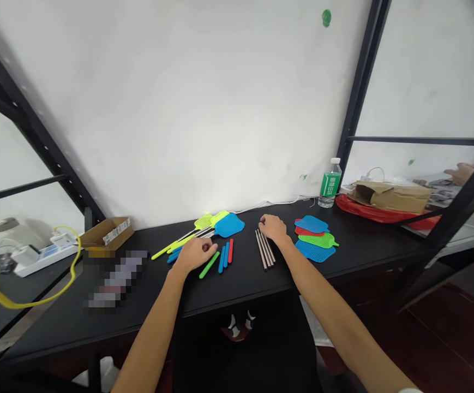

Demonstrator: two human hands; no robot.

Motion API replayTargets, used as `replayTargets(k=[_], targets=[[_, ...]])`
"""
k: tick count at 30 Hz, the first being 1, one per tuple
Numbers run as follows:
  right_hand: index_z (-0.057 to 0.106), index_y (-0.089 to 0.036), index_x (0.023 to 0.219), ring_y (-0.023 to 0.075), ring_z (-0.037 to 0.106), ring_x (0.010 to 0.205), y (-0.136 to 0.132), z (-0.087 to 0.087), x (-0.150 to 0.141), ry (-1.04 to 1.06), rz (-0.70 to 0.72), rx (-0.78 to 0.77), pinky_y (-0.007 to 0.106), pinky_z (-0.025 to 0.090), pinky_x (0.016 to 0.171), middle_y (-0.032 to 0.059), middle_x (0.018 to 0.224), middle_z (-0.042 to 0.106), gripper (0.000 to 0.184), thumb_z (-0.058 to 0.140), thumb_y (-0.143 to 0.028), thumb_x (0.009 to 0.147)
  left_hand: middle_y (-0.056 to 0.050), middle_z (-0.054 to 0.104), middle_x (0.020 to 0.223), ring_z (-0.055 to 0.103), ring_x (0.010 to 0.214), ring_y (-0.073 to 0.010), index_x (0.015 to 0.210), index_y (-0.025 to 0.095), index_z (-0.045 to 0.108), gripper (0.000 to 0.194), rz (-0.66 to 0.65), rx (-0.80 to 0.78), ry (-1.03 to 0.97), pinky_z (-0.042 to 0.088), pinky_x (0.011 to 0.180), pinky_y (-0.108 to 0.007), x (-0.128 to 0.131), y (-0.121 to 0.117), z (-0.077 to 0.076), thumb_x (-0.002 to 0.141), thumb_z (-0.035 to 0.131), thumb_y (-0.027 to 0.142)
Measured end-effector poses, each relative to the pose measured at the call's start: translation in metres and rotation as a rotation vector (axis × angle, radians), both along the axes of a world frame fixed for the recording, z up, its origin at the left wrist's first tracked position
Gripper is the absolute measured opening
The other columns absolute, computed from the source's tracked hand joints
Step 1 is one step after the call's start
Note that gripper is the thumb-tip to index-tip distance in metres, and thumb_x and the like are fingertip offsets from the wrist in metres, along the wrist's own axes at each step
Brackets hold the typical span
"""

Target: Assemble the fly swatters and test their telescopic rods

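Observation:
My left hand (198, 254) rests loosely curved over the assembled fly swatters, with a gap between thumb and fingers. Those swatters have yellow and blue handles and metal shafts; a blue swatter head (229, 224) and yellow-green ones lie at their far end. Close to this hand's right lie a green handle (209, 265), two blue handles (222, 259) and a red handle (231, 251). Bent fingers of my right hand (273, 226) close at the far ends of several metal tubes (265, 250), partly hiding them. Loose blue, red and green swatter heads (316, 240) are stacked to its right.
A water bottle (330, 183) stands at the back right by the black frame post. At left are an open cardboard box (108, 233), a blurred-out item (118, 278) and a yellow cable (73, 267). Beyond the right frame, another person's hand (461, 173) shows near a cardboard box (392, 196).

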State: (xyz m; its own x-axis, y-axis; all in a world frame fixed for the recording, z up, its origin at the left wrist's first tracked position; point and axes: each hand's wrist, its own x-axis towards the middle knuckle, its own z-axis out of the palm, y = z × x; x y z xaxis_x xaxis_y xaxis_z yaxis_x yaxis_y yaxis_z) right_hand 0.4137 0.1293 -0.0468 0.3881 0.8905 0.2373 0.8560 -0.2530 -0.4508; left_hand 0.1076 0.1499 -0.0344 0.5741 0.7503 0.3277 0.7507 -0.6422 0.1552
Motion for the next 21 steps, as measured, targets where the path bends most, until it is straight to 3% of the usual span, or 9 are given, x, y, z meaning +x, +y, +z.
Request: replayTargets(k=[5, 13, 18, 21], targets=[[0.071, -0.022, 0.104, 0.0307, 0.066, 0.101, -0.006, 0.005, 0.002, -0.02, -0.052, -0.091, 0.039, 0.049, 0.081, 0.0126, 0.106, 0.07, 0.027, 0.057, -0.035, 0.083, 0.002, 0.053, 0.057, 0.048, 0.055, -0.0142, 0.062, 0.021, 0.053, 0.031, -0.078, -0.164, -0.014, 0.03, 0.055, -0.028, 0.004, -0.006, -0.002, 0.081, 0.055, 0.046], [0.071, -0.015, 0.105, 0.0318, 0.066, 0.102, -0.011, 0.012, 0.005, -0.042, -0.089, -0.192, 0.037, 0.05, 0.081, 0.0189, 0.107, 0.069, 0.039, 0.064, -0.042, 0.077, 0.001, 0.058, 0.062, 0.051, 0.058, -0.0149, 0.07, 0.021, 0.06, 0.028, -0.049, -0.197, -0.107, 0.031, 0.056, -0.028, 0.0, 0.0, -0.006, 0.083, 0.051, 0.045], [0.071, -0.014, 0.103, 0.0324, 0.066, 0.103, -0.011, 0.014, 0.004, -0.051, -0.077, -0.196, 0.038, 0.049, 0.084, 0.0197, 0.107, 0.069, 0.035, 0.062, -0.038, 0.079, 0.0, 0.062, 0.066, 0.055, 0.059, -0.016, 0.077, 0.021, 0.058, 0.032, -0.006, -0.171, -0.234, 0.034, 0.056, -0.027, -0.001, 0.002, -0.007, 0.087, 0.047, 0.049], [0.071, -0.012, 0.103, 0.0326, 0.066, 0.101, -0.011, 0.017, 0.006, 0.024, -0.132, -0.097, 0.04, 0.048, 0.084, 0.0202, 0.104, 0.069, 0.036, 0.048, -0.037, 0.089, 0.0, 0.066, 0.073, 0.058, 0.061, -0.0158, 0.086, 0.022, 0.055, 0.032, -0.044, -0.204, -0.316, 0.038, 0.059, -0.027, -0.003, 0.001, -0.006, 0.091, 0.041, 0.05]])
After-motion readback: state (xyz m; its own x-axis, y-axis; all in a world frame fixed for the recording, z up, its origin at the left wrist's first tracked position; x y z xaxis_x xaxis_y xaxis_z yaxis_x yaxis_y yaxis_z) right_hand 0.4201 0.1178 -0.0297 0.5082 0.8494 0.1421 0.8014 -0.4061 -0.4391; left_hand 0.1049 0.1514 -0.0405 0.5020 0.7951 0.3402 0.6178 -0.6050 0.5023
